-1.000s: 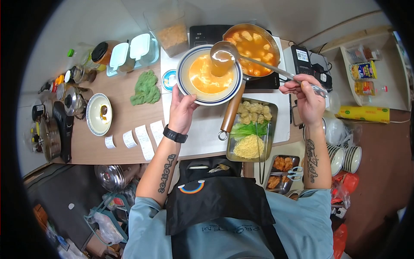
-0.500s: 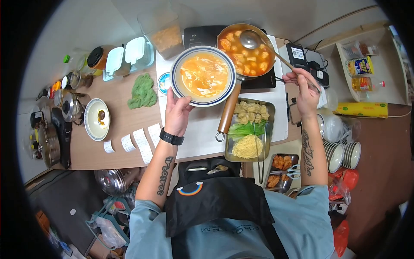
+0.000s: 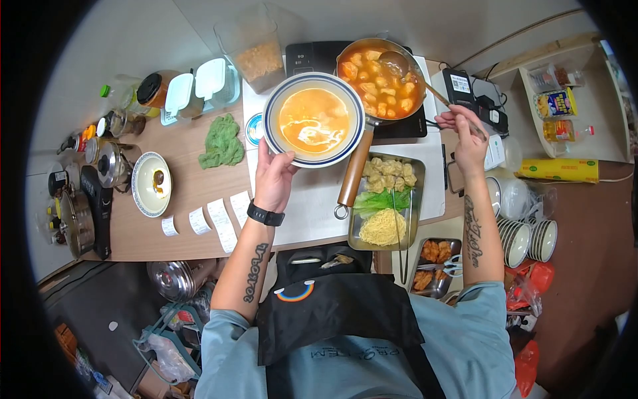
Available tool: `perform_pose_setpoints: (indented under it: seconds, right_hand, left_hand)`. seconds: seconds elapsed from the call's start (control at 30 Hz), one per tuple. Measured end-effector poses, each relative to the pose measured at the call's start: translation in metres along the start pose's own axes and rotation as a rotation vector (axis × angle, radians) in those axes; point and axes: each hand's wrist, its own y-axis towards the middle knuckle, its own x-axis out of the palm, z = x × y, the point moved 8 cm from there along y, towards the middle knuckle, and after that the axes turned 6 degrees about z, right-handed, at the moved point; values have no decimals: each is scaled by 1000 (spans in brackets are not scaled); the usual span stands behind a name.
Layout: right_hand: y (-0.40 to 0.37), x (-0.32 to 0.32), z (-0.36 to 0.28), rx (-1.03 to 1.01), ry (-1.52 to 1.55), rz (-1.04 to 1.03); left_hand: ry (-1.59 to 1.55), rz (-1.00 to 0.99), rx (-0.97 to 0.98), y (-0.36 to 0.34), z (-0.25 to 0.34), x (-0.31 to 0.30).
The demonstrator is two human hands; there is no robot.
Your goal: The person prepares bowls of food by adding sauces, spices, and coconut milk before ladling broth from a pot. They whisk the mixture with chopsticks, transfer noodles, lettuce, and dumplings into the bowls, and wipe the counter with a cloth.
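My left hand [image 3: 275, 178] grips the near rim of a white bowl with blue stripes [image 3: 271, 135], which holds orange soup [image 3: 312, 120]. At the upper right, my right hand [image 3: 467, 136] is closed round the handle of a metal ladle [image 3: 438, 96]. The ladle's head dips into the orange broth of a pan [image 3: 423, 100], among pale and orange chunks. The pan sits on a black induction cooker [image 3: 309, 58], its wooden handle [image 3: 354, 169] pointing toward me beside the bowl. Just below lies a metal tray [image 3: 410, 216] with dumplings, lettuce and yellow noodles, and tongs [image 3: 402, 259] resting across it.
On the left are a green cloth [image 3: 222, 142], a patterned bowl [image 3: 141, 193], paper slips [image 3: 221, 225] and lidded jars [image 3: 153, 91]. A clear container [image 3: 258, 60] stands behind my bowl. Stacked bowls [image 3: 515, 243] and a tray of fried pieces [image 3: 435, 266] are at right.
The ladle's head has sunk into the broth and shifted slightly right. The soup's surface in the bowl looks smoother, with a white foamy swirl near its lower edge.
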Motion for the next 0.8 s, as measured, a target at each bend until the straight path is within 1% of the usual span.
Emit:
perform_pose_setpoints:
  seconds: [0.03, 0.1, 0.2, 0.23, 0.33, 0.37, 0.43, 0.47, 0.5, 0.57, 0.6, 0.67, 0.7, 0.73, 0.77, 0.8]
  right_hand:
    - [-3, 4, 1, -26, -30, -60]
    - [-7, 9, 5, -14, -15, -69]
    - [-11, 9, 34, 214, 142, 49]
    - [-13, 10, 39, 226, 140, 61]
    - [-20, 12, 57, 351, 371, 128]
    - [-22, 11, 60, 356, 371, 138]
    - [-35, 10, 74, 471, 427, 168]
    - [-45, 9, 80, 563, 418, 183]
    - [-56, 4, 80, 570, 415, 193]
    - [-87, 0, 78, 610, 218, 57]
    - [-105, -4, 68, 622, 59, 19]
    - [-143, -14, 55, 454, -443, -107]
    - [-159, -12, 33, 223, -792, -184]
    - [-179, -12, 31, 305, -940, -234]
    - [-199, -14, 33, 380, -1001, -294]
    - [-217, -14, 33, 395, -1046, -312]
  left_hand:
    - [0, 0, -2, -1, 1, 0]
    - [-32, -13, 5, -3, 4, 1]
    - [-27, -6, 9, -6, 5, -6]
    - [-20, -8, -5, -8, 4, -9]
    - [-37, 8, 23, -16, 9, -15]
    - [-31, 5, 15, -17, 10, -17]
    - [-33, -1, 38, -21, 14, -26]
    - [-34, 12, 47, -24, 17, -28]
    - [-30, 11, 35, -28, 18, -29]
    - [-29, 38, 73, -36, 27, -33]
    - [-27, 36, 82, -40, 30, -37]
    - [-23, 35, 80, -47, 31, -46]
    - [-17, 39, 86, -50, 35, -55]
    - [-40, 55, 116, -54, 38, -61]
    - [-58, 69, 113, -57, 38, -71]
    - [-53, 82, 124, -61, 41, -79]
